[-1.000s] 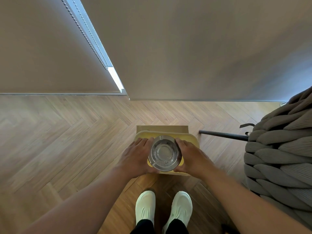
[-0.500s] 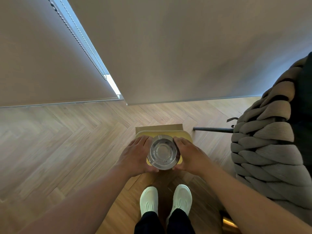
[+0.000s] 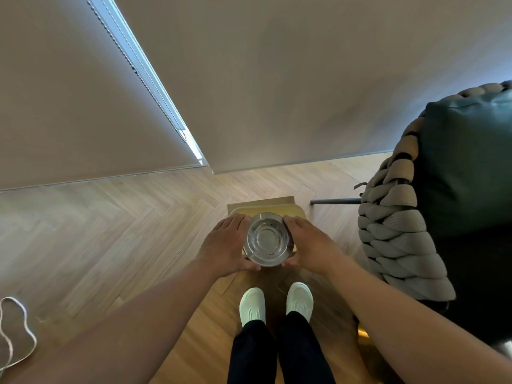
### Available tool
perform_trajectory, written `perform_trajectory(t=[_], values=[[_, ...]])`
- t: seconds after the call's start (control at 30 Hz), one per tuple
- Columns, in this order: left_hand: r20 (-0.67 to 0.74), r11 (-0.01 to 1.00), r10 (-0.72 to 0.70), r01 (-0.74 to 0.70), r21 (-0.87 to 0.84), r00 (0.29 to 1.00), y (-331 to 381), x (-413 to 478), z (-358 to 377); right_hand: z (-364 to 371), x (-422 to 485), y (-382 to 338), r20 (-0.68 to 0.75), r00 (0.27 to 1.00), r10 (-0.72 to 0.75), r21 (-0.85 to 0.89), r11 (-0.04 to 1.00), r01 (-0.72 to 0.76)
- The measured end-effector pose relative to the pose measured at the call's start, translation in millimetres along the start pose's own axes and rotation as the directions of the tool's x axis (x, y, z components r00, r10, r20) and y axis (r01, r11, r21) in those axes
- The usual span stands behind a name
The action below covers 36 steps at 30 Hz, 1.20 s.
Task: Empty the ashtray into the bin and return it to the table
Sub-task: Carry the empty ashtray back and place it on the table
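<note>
A round clear glass ashtray (image 3: 267, 239) is held level between both hands above a yellow rectangular bin (image 3: 266, 210) that stands on the wooden floor. My left hand (image 3: 225, 249) clasps its left side and my right hand (image 3: 310, 246) clasps its right side. A few dark specks show inside the glass. Most of the bin's opening is hidden behind the ashtray and my hands. No table is in view.
A chair with thick woven grey rope and a dark green cushion (image 3: 401, 225) stands close on the right, its dark leg (image 3: 335, 201) reaching toward the bin. Beige roller blinds (image 3: 277, 92) hang ahead. A white cord (image 3: 16, 336) lies on the floor at lower left. My white shoes (image 3: 277, 303) stand just behind the bin.
The view has tilted and swung right, bringing more of the chair and its green cushion into sight. Both hands keep the ashtray over the bin in the same grip.
</note>
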<state>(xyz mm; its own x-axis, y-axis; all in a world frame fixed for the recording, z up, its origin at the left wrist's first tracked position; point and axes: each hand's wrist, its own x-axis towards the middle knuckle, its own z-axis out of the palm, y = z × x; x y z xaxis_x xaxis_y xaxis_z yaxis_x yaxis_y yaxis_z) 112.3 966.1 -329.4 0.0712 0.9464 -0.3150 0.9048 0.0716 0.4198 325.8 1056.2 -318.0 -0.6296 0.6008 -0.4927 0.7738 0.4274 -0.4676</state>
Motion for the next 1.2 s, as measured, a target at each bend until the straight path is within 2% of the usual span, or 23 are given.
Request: perform_trajectory(t=[0.67, 0.93, 1.2], values=[[-0.014, 0.999, 0.014, -0.014, 0.035, 1.0, 87.8, -103.6, -119.4, -84.2, -137.5, -87.6, -0.08, 0.997, 0.008, -0.024, 1.0, -0.01], [-0.012, 1.0, 0.015, -0.015, 0.019, 1.0, 112.9, -144.3, -125.4, -90.4, -187.5, -107.7, -0.063, 0.998, 0.006, -0.036, 0.999, -0.009], [-0.016, 0.995, 0.098, -0.098, -0.003, 0.995, 129.0, -169.4, -114.7, -67.5, -226.9, -107.1, -0.112, 0.993, 0.048, -0.004, 0.999, -0.049]])
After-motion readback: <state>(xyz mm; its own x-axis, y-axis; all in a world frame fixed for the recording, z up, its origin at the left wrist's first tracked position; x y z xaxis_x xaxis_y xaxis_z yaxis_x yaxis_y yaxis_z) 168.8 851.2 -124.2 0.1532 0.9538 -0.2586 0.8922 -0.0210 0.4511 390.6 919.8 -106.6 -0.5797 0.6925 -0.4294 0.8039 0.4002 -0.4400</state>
